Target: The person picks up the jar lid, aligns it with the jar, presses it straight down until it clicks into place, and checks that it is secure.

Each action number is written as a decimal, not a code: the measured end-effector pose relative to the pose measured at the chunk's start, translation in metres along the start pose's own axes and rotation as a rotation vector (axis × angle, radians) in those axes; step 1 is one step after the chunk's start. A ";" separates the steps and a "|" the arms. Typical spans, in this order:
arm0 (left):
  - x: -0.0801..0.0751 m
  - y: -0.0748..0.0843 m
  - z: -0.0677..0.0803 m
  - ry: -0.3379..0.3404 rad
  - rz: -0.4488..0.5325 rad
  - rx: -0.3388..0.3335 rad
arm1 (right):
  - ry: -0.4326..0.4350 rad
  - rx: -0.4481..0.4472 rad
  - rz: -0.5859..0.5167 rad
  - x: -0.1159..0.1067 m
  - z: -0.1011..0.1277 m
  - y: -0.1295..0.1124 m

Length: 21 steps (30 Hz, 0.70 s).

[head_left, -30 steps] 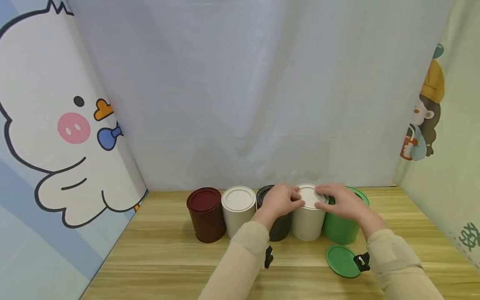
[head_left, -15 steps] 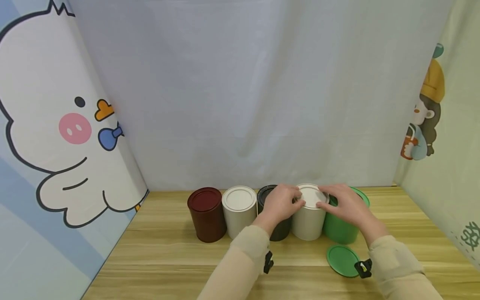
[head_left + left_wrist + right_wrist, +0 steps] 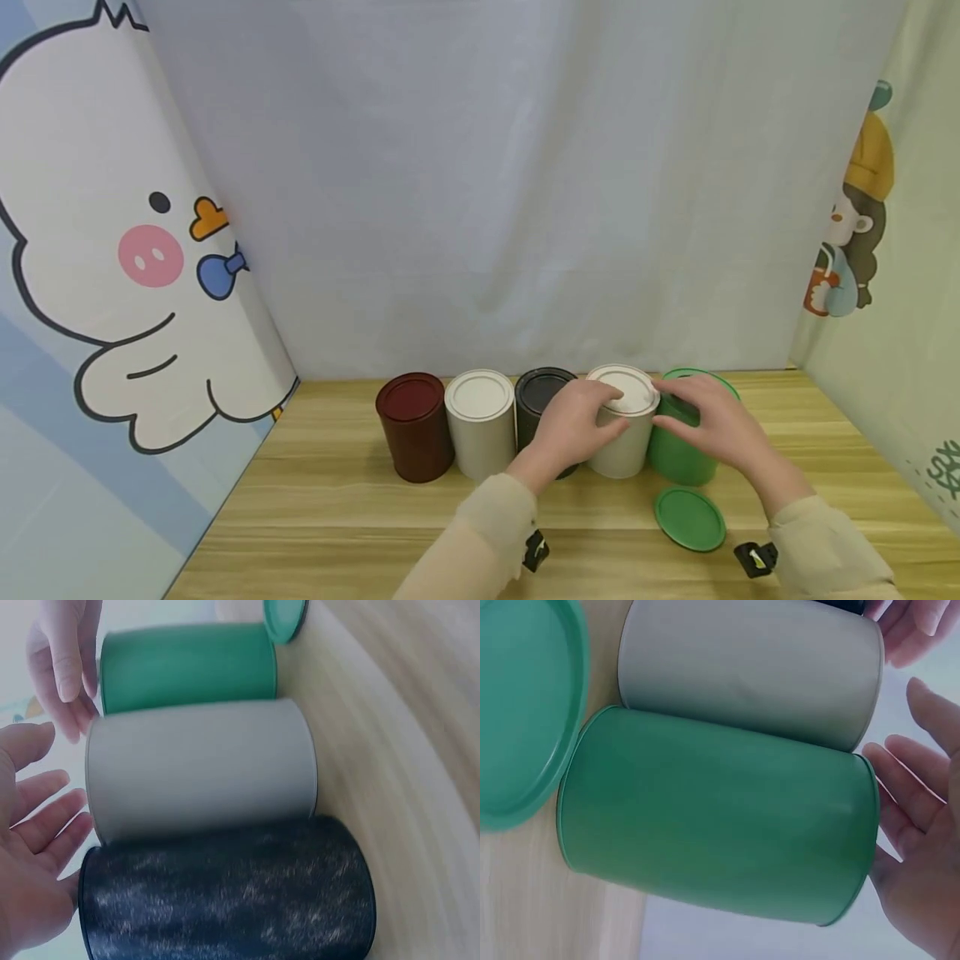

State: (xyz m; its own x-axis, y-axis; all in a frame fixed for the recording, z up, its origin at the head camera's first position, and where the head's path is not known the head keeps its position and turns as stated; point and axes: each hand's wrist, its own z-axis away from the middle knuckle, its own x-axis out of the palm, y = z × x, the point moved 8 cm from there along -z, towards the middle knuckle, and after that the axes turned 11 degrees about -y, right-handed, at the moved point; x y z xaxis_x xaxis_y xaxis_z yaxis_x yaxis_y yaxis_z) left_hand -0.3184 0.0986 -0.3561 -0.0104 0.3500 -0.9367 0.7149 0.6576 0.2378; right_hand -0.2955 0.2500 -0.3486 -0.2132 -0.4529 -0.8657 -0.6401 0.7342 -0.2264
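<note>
A white can (image 3: 624, 454) with a white lid (image 3: 633, 385) on it stands between a black can (image 3: 545, 388) and a green can (image 3: 678, 458). My left hand (image 3: 572, 423) hovers at the top of the white and black cans, thumb and fingers spread and holding nothing. Over the green can's top, my right hand (image 3: 716, 419) has its thumb and fingers apart, nothing gripped, fingertips right by the white can's rim. The green can is uncovered, its opening partly hidden by that hand. A flat round green lid (image 3: 690, 518) lies on the table in front of it.
Left of the black can stand a second lidded white can (image 3: 481, 437) and a dark red can (image 3: 415, 433), all in one row. Behind the row hangs a pale grey curtain (image 3: 480, 208). The wooden table (image 3: 337, 533) extends in front.
Both hands have drawn back from the white can's lid toward me and moved slightly apart, their fingers spreading. The cans and the green lid stay in place.
</note>
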 end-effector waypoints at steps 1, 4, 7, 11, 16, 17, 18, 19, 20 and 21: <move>0.000 0.003 0.001 0.006 -0.006 0.016 | -0.002 0.003 -0.001 -0.001 0.002 0.000; 0.002 0.012 0.006 0.029 -0.025 0.064 | -0.013 0.013 -0.011 -0.002 0.009 -0.001; 0.004 0.019 0.009 0.050 -0.049 0.104 | -0.010 0.012 -0.019 -0.003 0.016 -0.003; 0.007 0.025 0.014 0.064 -0.058 0.129 | 0.016 -0.006 -0.004 -0.005 0.025 -0.006; 0.007 0.032 0.022 0.087 -0.051 0.154 | 0.044 -0.029 0.007 -0.007 0.036 -0.011; 0.007 0.034 0.024 0.093 -0.050 0.163 | 0.049 -0.033 0.004 -0.007 0.038 -0.011; 0.007 0.037 0.025 0.100 -0.048 0.173 | 0.053 -0.033 0.000 -0.007 0.041 -0.011; 0.008 0.039 0.028 0.105 -0.043 0.183 | 0.058 -0.036 -0.006 -0.008 0.044 -0.012; 0.009 0.041 0.030 0.108 -0.036 0.191 | 0.061 -0.037 -0.010 -0.008 0.046 -0.012; 0.010 0.043 0.032 0.109 -0.025 0.199 | 0.067 -0.038 -0.012 -0.008 0.049 -0.013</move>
State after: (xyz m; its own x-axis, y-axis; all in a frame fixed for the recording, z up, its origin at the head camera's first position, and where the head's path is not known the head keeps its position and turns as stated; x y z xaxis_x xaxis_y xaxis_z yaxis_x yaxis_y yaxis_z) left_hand -0.2653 0.1090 -0.3639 -0.0977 0.4120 -0.9059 0.8370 0.5265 0.1492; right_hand -0.2496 0.2690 -0.3604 -0.2532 -0.4951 -0.8311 -0.6705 0.7091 -0.2181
